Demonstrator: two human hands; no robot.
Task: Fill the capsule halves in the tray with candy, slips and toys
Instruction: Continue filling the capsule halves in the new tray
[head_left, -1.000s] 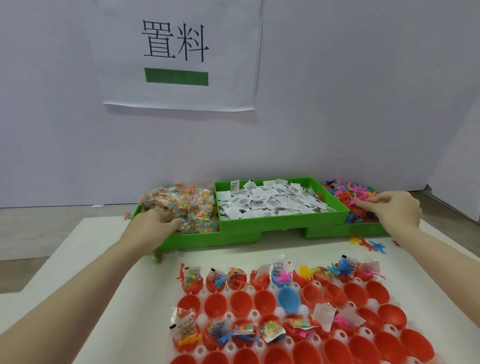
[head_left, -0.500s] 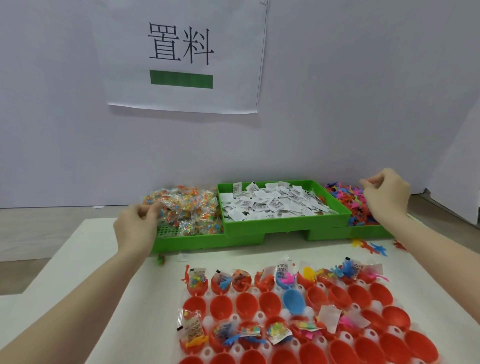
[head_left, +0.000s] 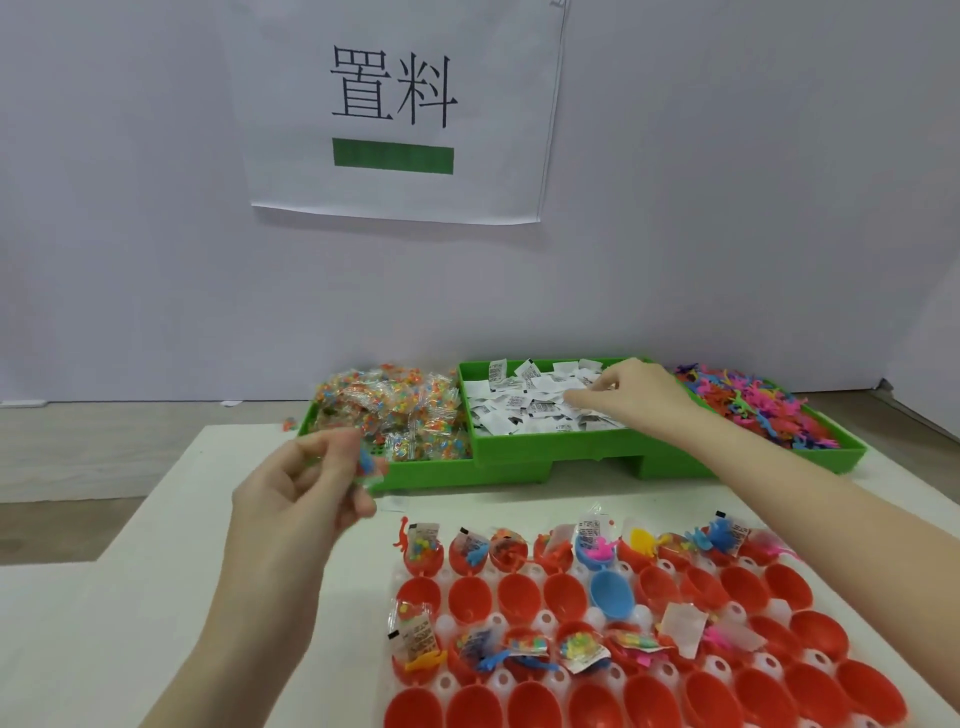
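A white tray (head_left: 545, 619) holds rows of red capsule halves (head_left: 522, 597) and one empty blue half (head_left: 612, 595). Halves in the back row and the left of the third row hold candy, slips and toys. My left hand (head_left: 306, 493), blurred, is raised left of the tray and pinches a clear candy packet (head_left: 366, 465) with a blue bit showing. My right hand (head_left: 636, 397) reaches over the middle green bin of white paper slips (head_left: 530, 410). Its thumb and fingertips pinch at a slip.
Three green bins stand in a row behind the tray: candy packets (head_left: 395, 410) on the left, slips in the raised middle bin (head_left: 519, 449), bright rubber toys (head_left: 753, 410) on the right. A white wall with a printed sign (head_left: 395, 109) stands close behind. The table's left edge steps down.
My left hand has lifted out of the candy bin toward me with a packet. My right hand has moved left from the toy bin to the slips bin.
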